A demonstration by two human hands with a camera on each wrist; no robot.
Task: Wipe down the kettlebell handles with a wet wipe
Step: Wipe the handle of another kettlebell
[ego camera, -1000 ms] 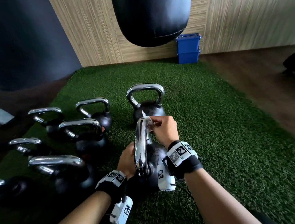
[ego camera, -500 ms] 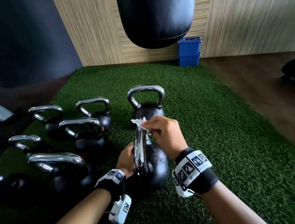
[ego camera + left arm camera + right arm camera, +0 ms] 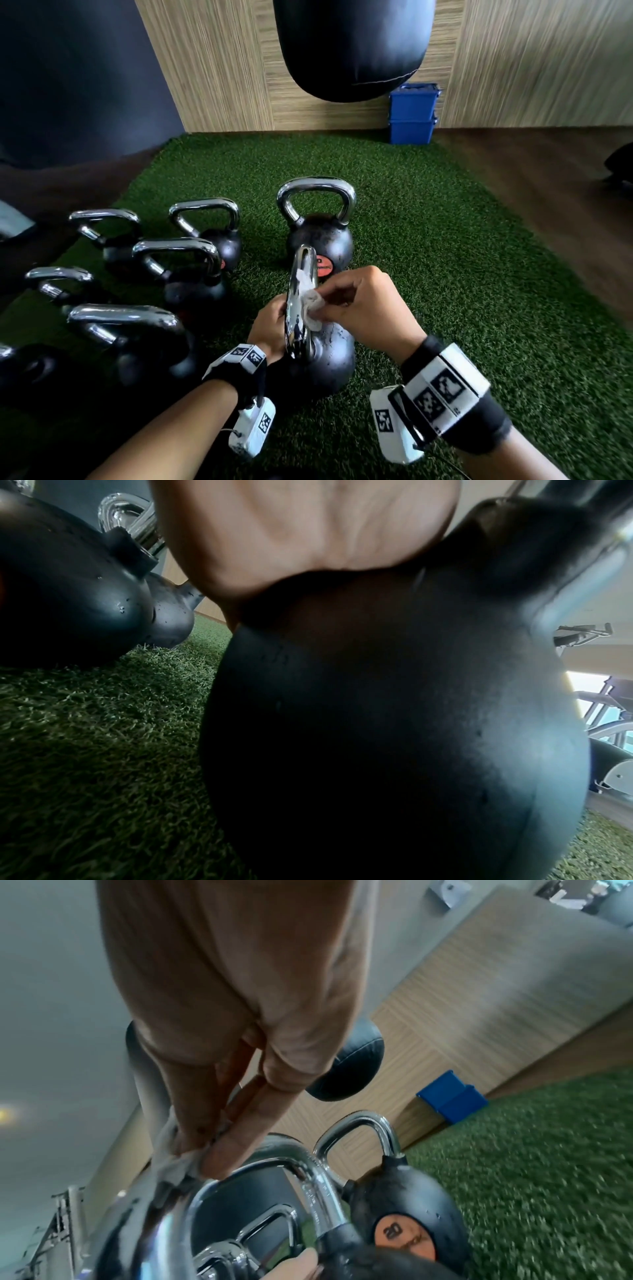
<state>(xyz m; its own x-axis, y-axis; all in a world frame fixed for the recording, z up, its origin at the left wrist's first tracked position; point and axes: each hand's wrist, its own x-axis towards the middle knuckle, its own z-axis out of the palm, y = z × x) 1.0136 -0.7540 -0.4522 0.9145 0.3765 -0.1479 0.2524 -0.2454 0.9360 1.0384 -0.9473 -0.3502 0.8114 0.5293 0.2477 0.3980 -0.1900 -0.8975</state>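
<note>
The near black kettlebell (image 3: 329, 366) stands on the green turf with its chrome handle (image 3: 297, 329) edge-on to me. My right hand (image 3: 325, 303) pinches a crumpled white wet wipe (image 3: 312, 305) against the right side of the handle's top bar. The right wrist view shows the fingertips (image 3: 212, 1153) pressing the wipe (image 3: 171, 1164) onto the chrome. My left hand (image 3: 269, 329) cups the ball's left shoulder, its fingers hidden behind the handle. In the left wrist view its palm (image 3: 308, 528) lies on the ball (image 3: 394, 723).
Several more chrome-handled kettlebells (image 3: 185, 260) crowd the turf to my left. One with an orange label (image 3: 317, 236) stands just behind the near one. A black punching bag (image 3: 352, 44) hangs ahead, with stacked blue bins (image 3: 412, 113) by the wall. Wood floor (image 3: 548, 205) borders the turf on the right.
My right hand has slid the wipe from the handle's far end along the top bar toward me. The left hand has stayed on the ball.
</note>
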